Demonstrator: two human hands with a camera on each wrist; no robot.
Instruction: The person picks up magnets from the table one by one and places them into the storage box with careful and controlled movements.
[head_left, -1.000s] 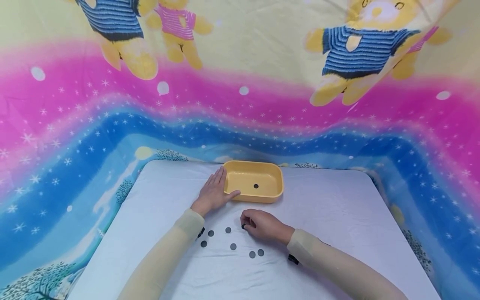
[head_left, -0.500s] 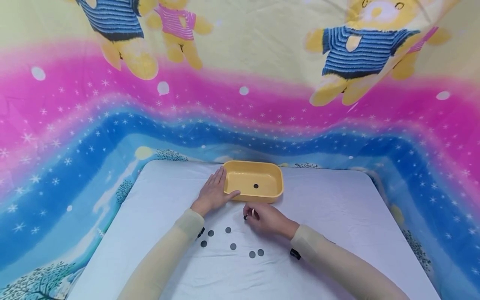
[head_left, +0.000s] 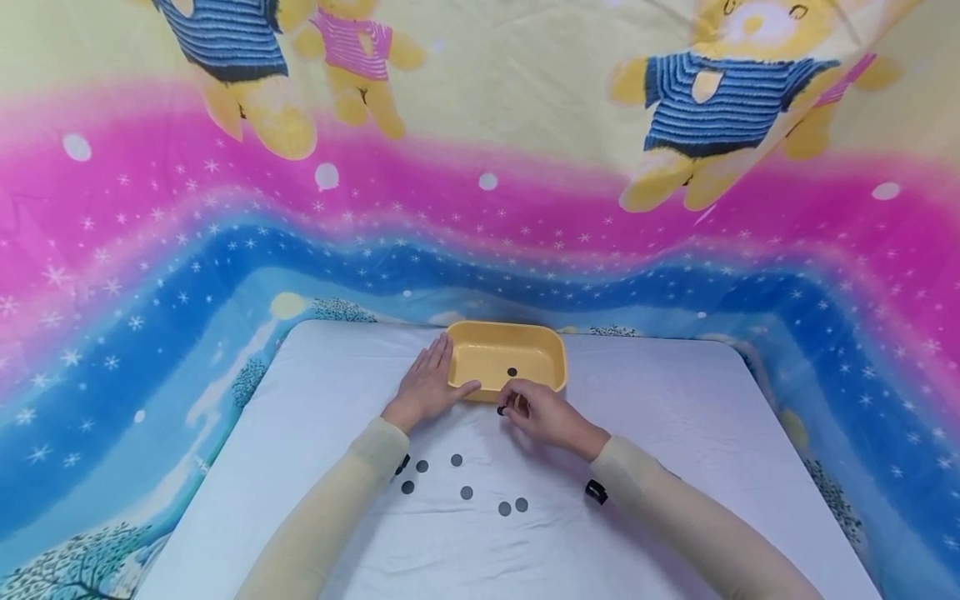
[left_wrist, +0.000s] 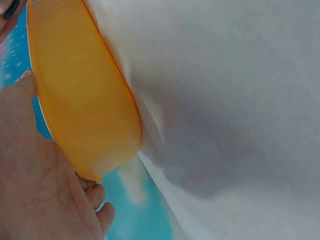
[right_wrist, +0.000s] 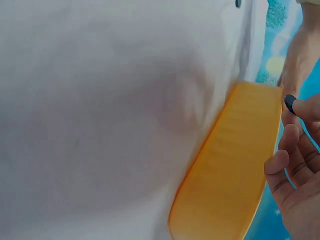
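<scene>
A yellow rectangular box (head_left: 476, 362) stands near the far edge of the table, with one dark round disc (head_left: 512, 372) on its floor. My left hand (head_left: 427, 390) rests against the box's left end, fingers extended along it and thumb over the front rim. At the front wall, my right hand (head_left: 543, 417) pinches another small dark disc (right_wrist: 289, 104) between thumb and fingertips, close to the rim. Several more dark discs (head_left: 467, 493) lie scattered on the white cloth, nearer to me than the box.
White cloth (head_left: 675, 433) with light wrinkles covers the table. Behind the box and along both sides hangs a patterned curtain (head_left: 525, 250) with bears and snowflakes. It comes down close to the table's far edge (head_left: 652, 337).
My right hand has moved forward from the cloth to the box's front rim, carrying the pinched disc. The left hand, the box and the scattered discs have stayed in place.
</scene>
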